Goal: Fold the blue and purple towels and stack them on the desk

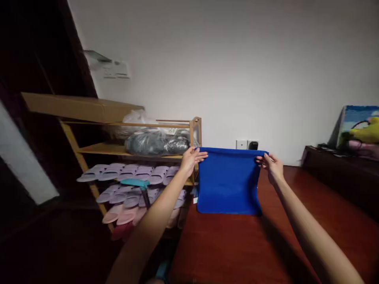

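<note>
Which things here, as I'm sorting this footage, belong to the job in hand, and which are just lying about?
In hand:
- blue cloth, held near its top corners by the left hand and right hand

Apparently just lying about:
- slippers
- cardboard box
- plastic-wrapped bundle

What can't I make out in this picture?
All in the head view:
Far part of the table: hidden behind the blue cloth.
Some lower slippers: covered by the left forearm.
Yellow thing: cut off by the right edge.
Plastic bag contents: blurred, behind crinkled plastic.
</note>
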Demonstrator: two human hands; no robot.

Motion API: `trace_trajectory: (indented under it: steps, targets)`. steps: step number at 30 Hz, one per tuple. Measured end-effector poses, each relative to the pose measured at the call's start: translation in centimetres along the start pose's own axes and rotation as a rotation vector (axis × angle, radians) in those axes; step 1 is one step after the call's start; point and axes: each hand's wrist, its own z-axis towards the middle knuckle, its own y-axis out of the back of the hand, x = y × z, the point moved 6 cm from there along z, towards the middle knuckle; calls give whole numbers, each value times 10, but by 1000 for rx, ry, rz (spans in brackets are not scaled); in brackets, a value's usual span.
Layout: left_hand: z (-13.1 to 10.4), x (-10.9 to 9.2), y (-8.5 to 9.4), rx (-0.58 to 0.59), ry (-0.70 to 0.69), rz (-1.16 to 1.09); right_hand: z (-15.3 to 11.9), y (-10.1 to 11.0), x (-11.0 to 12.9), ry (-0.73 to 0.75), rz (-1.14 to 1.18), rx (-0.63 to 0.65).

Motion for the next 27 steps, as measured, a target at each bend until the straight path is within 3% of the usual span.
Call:
trace_trajectory:
  steps: [14, 27]
  targets:
    - [4, -8, 3, -30, -2, 11, 5, -1, 9, 12, -32, 4]
    - [8, -39, 3, -33, -92, 25, 10, -20, 37, 80, -37, 10]
